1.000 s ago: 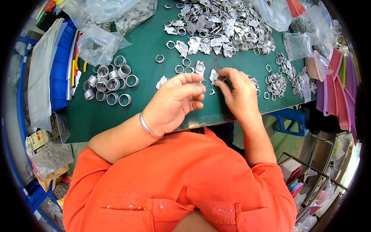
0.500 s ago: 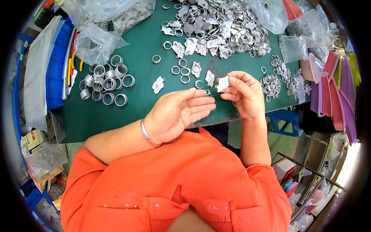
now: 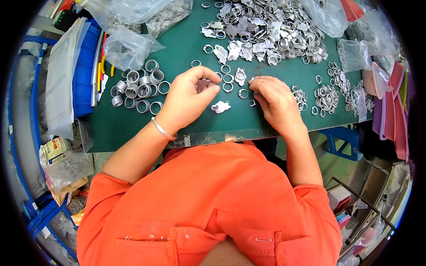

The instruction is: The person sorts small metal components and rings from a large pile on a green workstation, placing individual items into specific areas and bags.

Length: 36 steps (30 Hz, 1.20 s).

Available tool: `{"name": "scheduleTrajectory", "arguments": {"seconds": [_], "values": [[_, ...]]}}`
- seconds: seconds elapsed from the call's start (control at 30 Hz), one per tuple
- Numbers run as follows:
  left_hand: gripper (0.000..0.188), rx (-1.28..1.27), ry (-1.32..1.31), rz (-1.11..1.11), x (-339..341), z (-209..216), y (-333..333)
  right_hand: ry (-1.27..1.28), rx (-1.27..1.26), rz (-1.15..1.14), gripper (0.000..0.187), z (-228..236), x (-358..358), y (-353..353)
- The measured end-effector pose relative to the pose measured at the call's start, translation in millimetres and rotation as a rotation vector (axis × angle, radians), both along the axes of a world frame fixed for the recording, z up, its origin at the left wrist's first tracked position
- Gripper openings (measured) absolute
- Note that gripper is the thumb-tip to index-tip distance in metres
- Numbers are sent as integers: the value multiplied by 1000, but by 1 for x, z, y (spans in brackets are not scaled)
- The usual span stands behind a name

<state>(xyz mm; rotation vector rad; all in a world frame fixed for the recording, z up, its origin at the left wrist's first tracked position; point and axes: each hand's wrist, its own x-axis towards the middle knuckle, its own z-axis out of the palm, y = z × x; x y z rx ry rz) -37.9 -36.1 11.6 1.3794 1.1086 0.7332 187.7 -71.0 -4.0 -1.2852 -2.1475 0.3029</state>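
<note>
A silver-coloured ornament [image 3: 220,107] lies on the green table [image 3: 235,120] just beside the left hand [image 3: 187,95] — likely light, stiff and slick, best pinched by its edges. That hand curls, thumb and forefinger apart; the right hand [image 3: 276,98] bends fingers-down. Whether either grips anything cannot be told — palms and fingertips are largely hidden.

A head-worn fisheye looks down over the table [image 3: 114,126].

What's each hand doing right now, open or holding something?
Left hand: loosely open, fingers curled; contents cannot be told.
Right hand: fingers bent; whether it's gripping anything cannot be told.
</note>
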Motion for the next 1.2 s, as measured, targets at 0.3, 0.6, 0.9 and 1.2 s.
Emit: {"name": "scheduleTrajectory", "arguments": {"seconds": [0.3, 0.6, 0.9, 1.2], "values": [[20, 853, 548, -407, 46, -17, 37, 914, -691, -428, 11, 7, 11, 5], [19, 923, 530, -421, 52, -17, 47, 1228, -868, -410, 17, 14, 23, 2], [20, 1062, 519, -579, 55, -21, 59, 1836, -918, -55, 30, 9, 29, 0], [14, -50, -4, -200, 50, 0, 57, 511, -356, -421, 8, 18, 37, 34]]}}
